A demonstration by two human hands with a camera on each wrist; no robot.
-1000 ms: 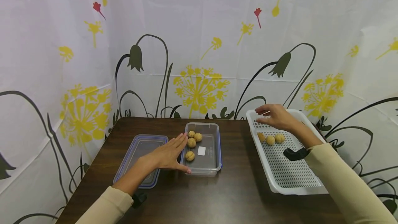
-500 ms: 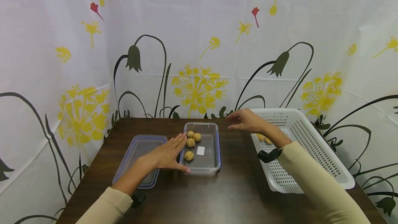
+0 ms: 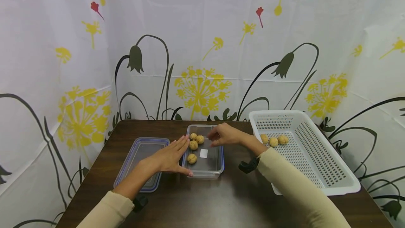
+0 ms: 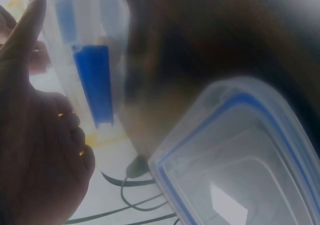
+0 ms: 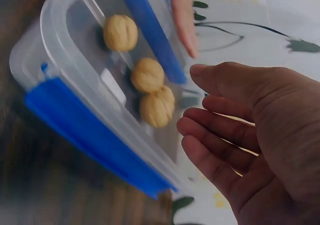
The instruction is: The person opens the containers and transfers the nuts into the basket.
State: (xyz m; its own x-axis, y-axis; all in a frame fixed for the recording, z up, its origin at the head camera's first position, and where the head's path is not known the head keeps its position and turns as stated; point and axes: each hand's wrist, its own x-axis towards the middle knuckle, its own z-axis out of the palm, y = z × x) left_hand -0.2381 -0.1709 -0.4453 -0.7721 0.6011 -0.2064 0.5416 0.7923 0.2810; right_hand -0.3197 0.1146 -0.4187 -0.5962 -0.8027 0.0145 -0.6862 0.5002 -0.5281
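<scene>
My left hand [image 3: 169, 156] rests with straight fingers along the left side of a clear plastic food container [image 3: 218, 170]. Several walnuts [image 3: 191, 158] lie inside it, mostly toward its left side, beside a white label on the bottom. Over the container's right side hangs my right hand [image 3: 226, 134], its fingers loosely bent. In the right wrist view, thumb and fingers of the right hand [image 5: 265, 130] stand apart with nothing seen between them, near the walnuts [image 5: 148, 75]. A white slotted basket [image 3: 345, 187] at the right holds 3 walnuts [image 3: 273, 141].
The container's clear lid [image 3: 139, 164] with a blue seal lies left of it, partly under my left forearm. A blue side latch [image 5: 95, 135] shows on the container in the right wrist view. Behind the dark wooden table [image 3: 202, 203] hangs a flower-printed curtain [image 3: 202, 27].
My right hand has moved left, from over the basket to over the container. The basket's walnuts show again. My left hand has stayed at the container's side.
</scene>
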